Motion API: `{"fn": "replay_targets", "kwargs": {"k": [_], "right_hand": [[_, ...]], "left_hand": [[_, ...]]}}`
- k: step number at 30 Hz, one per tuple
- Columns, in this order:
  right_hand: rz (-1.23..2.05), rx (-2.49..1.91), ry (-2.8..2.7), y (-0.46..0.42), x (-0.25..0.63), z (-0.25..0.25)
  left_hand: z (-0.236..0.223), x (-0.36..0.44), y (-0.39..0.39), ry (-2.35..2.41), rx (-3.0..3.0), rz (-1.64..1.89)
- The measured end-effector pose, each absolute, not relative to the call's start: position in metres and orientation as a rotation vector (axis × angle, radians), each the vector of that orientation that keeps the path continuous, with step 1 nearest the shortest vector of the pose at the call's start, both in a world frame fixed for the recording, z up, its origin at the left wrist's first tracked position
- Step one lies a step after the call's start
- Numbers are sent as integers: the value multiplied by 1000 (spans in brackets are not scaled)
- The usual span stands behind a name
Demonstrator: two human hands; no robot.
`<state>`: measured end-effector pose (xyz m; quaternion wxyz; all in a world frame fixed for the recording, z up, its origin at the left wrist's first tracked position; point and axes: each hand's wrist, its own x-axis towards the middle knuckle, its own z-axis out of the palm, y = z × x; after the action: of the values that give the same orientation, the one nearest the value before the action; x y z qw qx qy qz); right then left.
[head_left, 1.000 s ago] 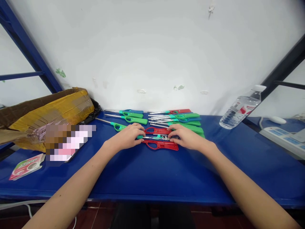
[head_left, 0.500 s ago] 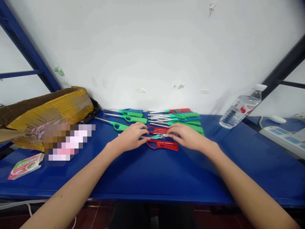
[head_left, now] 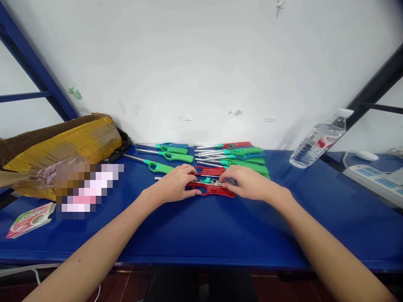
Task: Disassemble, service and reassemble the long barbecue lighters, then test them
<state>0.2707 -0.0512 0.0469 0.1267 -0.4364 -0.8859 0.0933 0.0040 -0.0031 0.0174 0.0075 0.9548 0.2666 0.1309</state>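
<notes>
The lower red lighter casing half (head_left: 220,191) lies on the blue table with its inside facing up. My left hand (head_left: 176,182) is closed at its front end, thumb on the near side. My right hand (head_left: 247,180) is closed over its rear end, fingertips pinching the lighter's inner mechanism (head_left: 216,183). A teal trigger piece (head_left: 206,180) shows between my hands. Just behind lies a second red casing half (head_left: 209,170), partly covered by my fingers. A metal tube tip (head_left: 158,178) sticks out left of my left hand.
Assembled lighters with green (head_left: 179,157), blue and red (head_left: 237,144) handles lie in two groups along the wall. A taped cardboard box (head_left: 63,147) stands at left, near a torn card packet (head_left: 30,220). A tilted water bottle (head_left: 321,140) and a power strip (head_left: 374,180) are at right.
My left hand has shifted slightly down, its thumb now at the lower casing half's front end. The inner mechanism has come down over that casing half. My right hand has lowered slightly.
</notes>
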Motion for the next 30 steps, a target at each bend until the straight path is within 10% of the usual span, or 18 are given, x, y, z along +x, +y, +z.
{"fn": "replay_targets", "kwargs": {"k": [30], "right_hand": [[337, -1351, -2634, -52, 267, 47]], "left_hand": [[21, 6, -9, 801, 2956, 431]]}}
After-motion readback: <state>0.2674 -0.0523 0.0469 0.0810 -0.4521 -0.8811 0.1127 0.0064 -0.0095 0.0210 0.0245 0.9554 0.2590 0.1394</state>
